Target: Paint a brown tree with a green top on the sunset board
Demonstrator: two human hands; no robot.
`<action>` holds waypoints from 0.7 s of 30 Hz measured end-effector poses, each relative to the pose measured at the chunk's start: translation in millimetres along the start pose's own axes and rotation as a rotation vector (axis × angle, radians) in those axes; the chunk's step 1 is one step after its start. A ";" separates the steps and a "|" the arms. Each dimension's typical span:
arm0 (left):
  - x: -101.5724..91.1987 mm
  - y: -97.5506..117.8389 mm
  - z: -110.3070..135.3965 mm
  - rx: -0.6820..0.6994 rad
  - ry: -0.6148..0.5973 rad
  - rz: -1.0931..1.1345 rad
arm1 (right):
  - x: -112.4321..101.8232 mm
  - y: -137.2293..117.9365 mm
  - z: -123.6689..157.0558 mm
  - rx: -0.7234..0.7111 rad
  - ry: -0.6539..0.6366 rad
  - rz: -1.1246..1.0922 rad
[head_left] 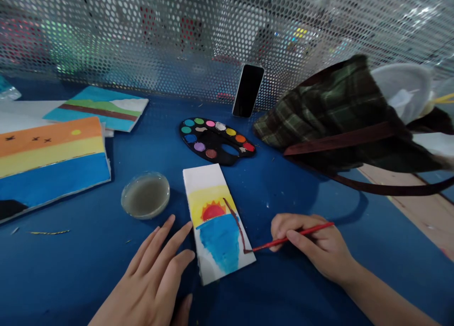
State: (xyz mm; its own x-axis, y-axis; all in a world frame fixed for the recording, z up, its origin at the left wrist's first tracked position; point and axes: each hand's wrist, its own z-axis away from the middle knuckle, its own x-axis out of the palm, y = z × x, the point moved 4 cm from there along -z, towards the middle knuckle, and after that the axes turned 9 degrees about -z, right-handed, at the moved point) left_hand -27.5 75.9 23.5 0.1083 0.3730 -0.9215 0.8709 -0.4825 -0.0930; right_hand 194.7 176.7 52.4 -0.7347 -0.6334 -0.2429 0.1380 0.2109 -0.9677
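Observation:
A narrow white canvas board point(209, 184) lies on the blue table, painted with a yellow sky, a red sun and a blue patch. My left hand point(156, 274) rests at its lower left edge, fingers spread and touching the board. My right hand point(312, 243) pinches a red-handled paintbrush point(291, 236), its tip on the board's right edge. A dark brown painted line point(237, 224) runs down to that tip.
A black palette of watercolours point(216, 139) and a dish of cloudy water point(145, 196) sit near the board. Painted boards point(53, 158) lie at left. A phone point(248, 90) stands against perforated metal mesh point(198, 37). A plaid bag point(336, 122) sits at right.

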 end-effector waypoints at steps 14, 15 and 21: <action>0.1 -0.7 -1.4 0.015 -0.005 -0.005 | -2.6 0.5 0.6 -0.011 0.033 0.010; -0.1 -0.6 -1.5 0.016 -0.005 -0.009 | -2.7 0.5 0.7 -0.025 0.032 0.006; 0.3 0.9 -0.7 0.024 0.005 -0.018 | 2.0 -1.6 -1.2 -0.085 -0.050 -0.013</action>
State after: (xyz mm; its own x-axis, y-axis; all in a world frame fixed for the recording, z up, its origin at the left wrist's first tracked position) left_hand -26.3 76.2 23.5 0.0945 0.3856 -0.9178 0.8608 -0.4948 -0.1192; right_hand 192.2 176.0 53.5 -0.7019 -0.6723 -0.2352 0.0704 0.2631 -0.9622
